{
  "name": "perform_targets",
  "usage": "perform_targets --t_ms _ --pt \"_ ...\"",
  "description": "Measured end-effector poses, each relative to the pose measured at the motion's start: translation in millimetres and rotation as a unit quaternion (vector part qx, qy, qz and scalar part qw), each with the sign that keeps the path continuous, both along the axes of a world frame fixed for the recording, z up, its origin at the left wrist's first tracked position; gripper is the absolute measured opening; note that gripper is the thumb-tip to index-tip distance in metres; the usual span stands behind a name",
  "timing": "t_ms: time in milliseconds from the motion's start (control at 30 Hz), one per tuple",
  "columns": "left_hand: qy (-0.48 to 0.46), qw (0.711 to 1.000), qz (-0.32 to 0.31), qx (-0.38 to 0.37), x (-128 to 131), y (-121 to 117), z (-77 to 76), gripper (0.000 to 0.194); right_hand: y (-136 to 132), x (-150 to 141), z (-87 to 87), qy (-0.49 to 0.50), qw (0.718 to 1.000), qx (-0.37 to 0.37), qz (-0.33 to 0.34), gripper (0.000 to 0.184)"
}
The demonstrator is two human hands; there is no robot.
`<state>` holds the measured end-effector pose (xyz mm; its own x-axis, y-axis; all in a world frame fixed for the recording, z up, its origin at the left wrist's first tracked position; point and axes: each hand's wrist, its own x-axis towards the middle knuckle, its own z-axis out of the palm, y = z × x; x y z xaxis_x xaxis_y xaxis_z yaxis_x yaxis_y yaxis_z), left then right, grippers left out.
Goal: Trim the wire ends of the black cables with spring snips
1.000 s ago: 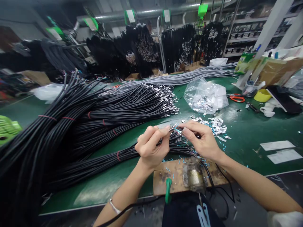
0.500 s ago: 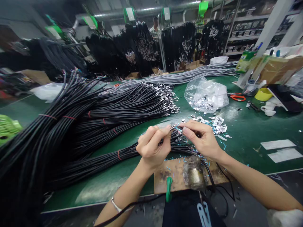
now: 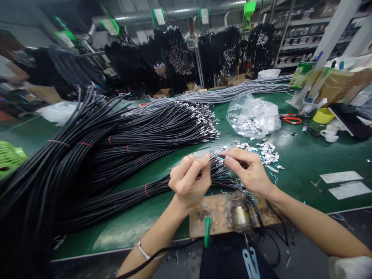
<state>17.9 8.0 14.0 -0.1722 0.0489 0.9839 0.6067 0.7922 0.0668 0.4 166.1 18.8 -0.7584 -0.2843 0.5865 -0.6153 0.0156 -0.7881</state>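
My left hand (image 3: 188, 180) is closed in a pinch around the end of a black cable, whose thin stripped wires (image 3: 215, 155) in blue and other colours stick out past the fingertips. Fingertips of my right hand (image 3: 250, 168) are pinched at those same wire ends from the right. Just behind and below both hands runs a bundle of black cables (image 3: 124, 203), tied with a red band (image 3: 146, 190). Snippets of blue insulation (image 3: 213, 213) lie scattered beneath the hands, some on a worn wooden board (image 3: 200, 223).
Larger black cable bundles (image 3: 162, 128) cover the left of the green table. At the back right stand a clear plastic bag of scraps (image 3: 252, 116), foil pieces (image 3: 267, 153) and orange-handled scissors (image 3: 292, 119). A metal fixture (image 3: 241, 217) and green clamp (image 3: 207, 232) sit on the board.
Both hands keep nearly the same place and grip, with only a slight shift of the left hand to the right. A person's arm now shows at the far left background.
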Motion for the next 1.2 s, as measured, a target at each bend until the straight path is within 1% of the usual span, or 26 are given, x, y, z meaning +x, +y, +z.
perform_targets --t_ms 100,200,333,433,500,533,600,667,700,733,767,867,933,1067,1200 --pt "0.002 1.000 0.025 -0.009 0.3 0.4 -1.4 0.025 0.0 0.6 -0.2 0.000 1.000 0.003 -0.016 0.020" --pt "-0.033 0.999 0.035 -0.004 1.5 0.6 -1.0 0.023 0.2 1.6 -0.9 0.020 0.999 0.005 -0.049 0.019" --pt "-0.102 0.995 0.002 0.006 4.3 0.2 1.7 0.010 0.7 2.3 -2.1 0.065 0.993 0.024 -0.100 0.018" --pt "-0.196 0.979 -0.042 0.028 6.4 -1.4 5.6 0.005 1.7 2.1 -2.2 0.104 0.985 0.048 -0.129 0.018" --pt "-0.275 0.956 -0.085 0.060 7.0 -3.5 9.8 0.010 2.7 1.9 -1.8 0.119 0.982 0.058 -0.135 0.019" --pt "-0.319 0.938 -0.113 0.079 7.0 -4.9 12.3 0.015 3.3 1.8 -1.6 0.123 0.981 0.061 -0.134 0.019" --pt "-0.409 0.887 -0.181 0.117 6.1 -8.1 16.8 0.027 4.7 1.2 -0.9 0.128 0.982 0.064 -0.122 0.018" --pt "-0.474 0.835 -0.237 0.145 4.8 -10.7 19.6 0.033 5.9 0.1 -0.3 0.119 0.985 0.063 -0.111 0.017" --pt "-0.486 0.823 -0.249 0.156 4.2 -11.3 20.1 0.034 6.5 -0.5 0.0 0.105 0.987 0.059 -0.111 0.016" --pt "-0.483 0.824 -0.247 0.162 3.7 -11.4 19.8 0.032 7.0 -1.3 0.2 0.085 0.989 0.051 -0.112 0.014" --pt "-0.469 0.835 -0.235 0.164 3.3 -11.0 19.1 0.029 7.4 -2.1 0.3 0.063 0.991 0.040 -0.112 0.013" --pt "-0.406 0.884 -0.185 0.138 3.0 -7.1 15.4 0.017 7.7 -4.5 0.3 0.012 0.995 0.020 -0.097 0.014" --pt "-0.376 0.905 -0.170 0.107 2.9 -4.0 13.2 0.014 7.5 -5.5 0.4 0.011 0.995 0.038 -0.097 0.014" --pt "-0.348 0.919 -0.172 0.071 1.2 -0.4 11.4 0.011 7.5 -5.5 2.4 0.004 0.991 0.077 -0.113 0.013" --pt "-0.330 0.926 -0.171 0.066 -2.1 -0.8 11.2 0.009 9.0 -6.4 5.1 0.007 0.989 0.093 -0.114 0.011"
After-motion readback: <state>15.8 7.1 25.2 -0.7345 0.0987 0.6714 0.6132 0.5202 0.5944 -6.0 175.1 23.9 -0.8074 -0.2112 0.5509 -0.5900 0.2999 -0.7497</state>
